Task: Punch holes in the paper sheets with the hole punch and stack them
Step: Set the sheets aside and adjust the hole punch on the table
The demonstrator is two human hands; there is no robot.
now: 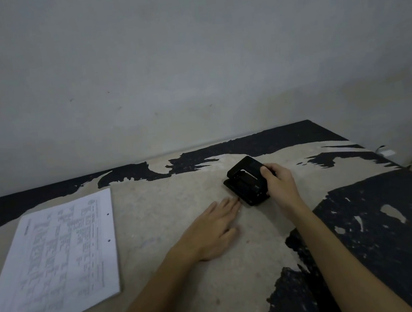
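Observation:
A black hole punch [246,182] sits on the worn table, right of centre. My right hand [279,183] grips its right side, thumb on the lever. My left hand [214,229] lies flat on the table with fingers apart, its fingertips touching the punch's near left edge. A stack of printed paper sheets [56,262] lies at the left; the top sheet shows two punched holes along its right edge. No paper is in the punch.
The table top [155,215] is beige with peeling black patches at the back and right. A plain grey wall [188,66] rises directly behind it. The table's right edge falls away at far right.

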